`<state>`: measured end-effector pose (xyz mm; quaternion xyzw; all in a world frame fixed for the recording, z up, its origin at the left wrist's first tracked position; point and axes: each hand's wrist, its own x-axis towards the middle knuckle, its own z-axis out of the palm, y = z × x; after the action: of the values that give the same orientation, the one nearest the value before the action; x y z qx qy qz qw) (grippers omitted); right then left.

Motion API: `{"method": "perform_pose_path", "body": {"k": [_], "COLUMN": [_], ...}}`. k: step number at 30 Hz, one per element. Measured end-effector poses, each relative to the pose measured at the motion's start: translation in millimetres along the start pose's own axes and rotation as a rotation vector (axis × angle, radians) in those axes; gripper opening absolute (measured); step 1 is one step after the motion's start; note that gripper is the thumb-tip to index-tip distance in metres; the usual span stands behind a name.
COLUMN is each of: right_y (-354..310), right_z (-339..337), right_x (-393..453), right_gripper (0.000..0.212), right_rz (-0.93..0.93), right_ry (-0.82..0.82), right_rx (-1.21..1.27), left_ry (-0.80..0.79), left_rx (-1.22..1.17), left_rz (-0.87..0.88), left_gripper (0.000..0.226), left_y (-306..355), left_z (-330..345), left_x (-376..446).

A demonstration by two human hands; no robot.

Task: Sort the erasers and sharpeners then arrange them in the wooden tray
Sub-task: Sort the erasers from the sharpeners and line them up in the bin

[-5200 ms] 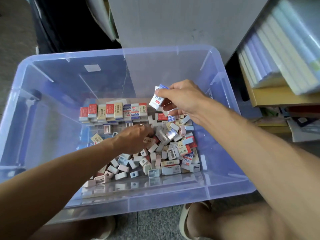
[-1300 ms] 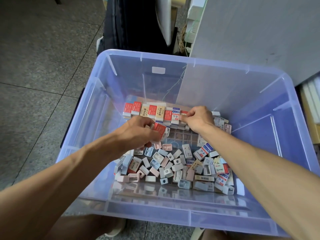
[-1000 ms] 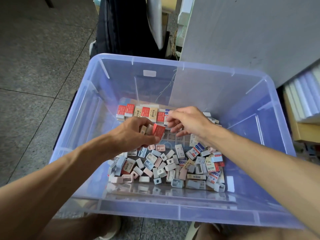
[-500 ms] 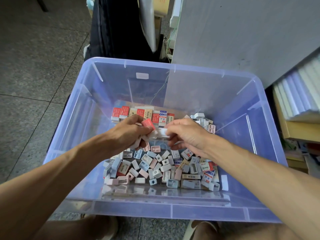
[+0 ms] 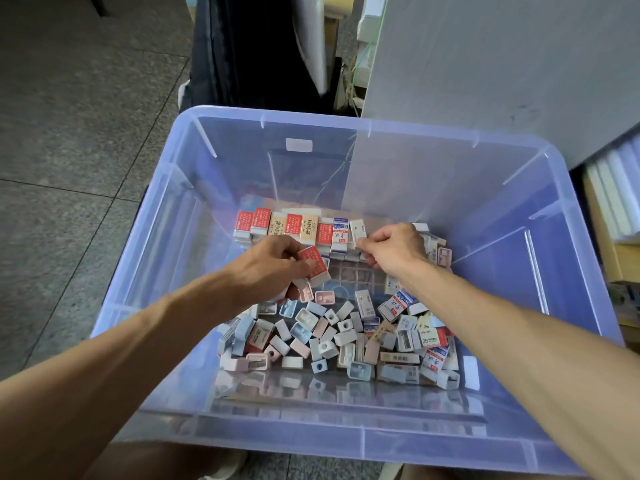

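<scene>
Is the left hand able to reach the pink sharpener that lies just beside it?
Probably yes: the pink sharpener lies uncovered on top, close to the left hand. But that hand already holds a red eraser, so its fingers are occupied.

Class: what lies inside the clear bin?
Inside the bin: a standing row of erasers, a loose pile of sharpeners. The hands cover some pieces.

Eraser row (image 5: pixel 294 227) behind loose pile (image 5: pixel 339 337); in bin (image 5: pixel 363 448)
</scene>
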<state>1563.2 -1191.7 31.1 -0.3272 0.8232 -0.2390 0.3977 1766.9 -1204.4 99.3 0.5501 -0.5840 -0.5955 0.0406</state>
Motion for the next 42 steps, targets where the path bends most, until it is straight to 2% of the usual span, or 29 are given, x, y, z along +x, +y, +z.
{"method": "perform_pose_path", "body": {"k": [5, 10, 12, 14, 17, 18, 23, 26, 28, 31, 34, 38, 40, 42], "right_y": [-8.9, -13.9, -18.6, -26.3, -38.4, -40.0, -39.1, -37.1, -35.2, -33.1, -31.4, -30.5, -31.8, -35.2], "right_z": [-0.9, -6.8, -12.2, -18.6, -26.0, -26.5, -22.3, -22.3, -22.8, -23.5, -21.0, -13.8, -12.0, -11.0], "right_x": [5.4, 5.1, -3.3, -17.9, -44.9, -52.2, -65.3, -65.6, -65.3, -64.2, -63.9, -68.3, -70.0, -71.9], "right_gripper": [0.020, 0.022, 0.018, 0.014, 0.016, 0.014, 0.012, 0.013, 0.013, 0.012, 0.010, 0.023, 0.034, 0.034], "right_rz": [-0.120, -0.145, -0.150, -0.154, -0.159, -0.174, -0.200, -0.172, -0.137, -0.067, -0.001, 0.088, 0.109, 0.115], "right_ry": [0.012, 0.002, -0.001, -0.119, -0.456, -0.522, -0.530, -0.506, -0.480, -0.481, -0.480, -0.623, -0.705, -0.714], "right_rx": [-0.185, -0.276, -0.239, -0.105, 0.049, 0.076, 0.117, 0.138, 0.180, 0.322, 0.479, 0.717, 0.811, 0.842], "left_ry": [-0.018, -0.003, 0.006, 0.014, 0.031, 0.035, -0.013, -0.047, -0.036, -0.035, -0.062, -0.187, -0.259, -0.241], "left_rx": [0.008, 0.012, -0.008, -0.027, -0.044, -0.049, -0.068, -0.059, -0.153, -0.470, -0.644, -0.877, -0.924, -0.917], "left_rz": [0.017, 0.029, 0.037, 0.042, 0.045, 0.050, 0.080, 0.079, 0.052, -0.017, -0.039, -0.004, 0.039, 0.037], "left_gripper": [0.006, 0.008, 0.007, 0.009, 0.010, 0.011, 0.002, 0.026, 0.035, 0.032, 0.041, 0.037, 0.044, 0.044], "left_y": [-0.3, -1.3, -0.3, 1.2, 2.5, 2.8, 6.0, 6.7, 8.2, 11.1, 11.9, 13.6, 15.8, 15.5], "left_z": [0.6, -0.4, -0.2, -0.5, -1.6, -1.7, -3.2, -5.1, -4.4, -3.4, -5.9, -7.9, -7.8, -7.5], "left_x": [-1.0, 0.4, -0.4, -1.6, -3.5, -4.4, -11.9, -14.1, -14.7, -10.5, -8.0, -10.3, -11.7, -11.5]}}
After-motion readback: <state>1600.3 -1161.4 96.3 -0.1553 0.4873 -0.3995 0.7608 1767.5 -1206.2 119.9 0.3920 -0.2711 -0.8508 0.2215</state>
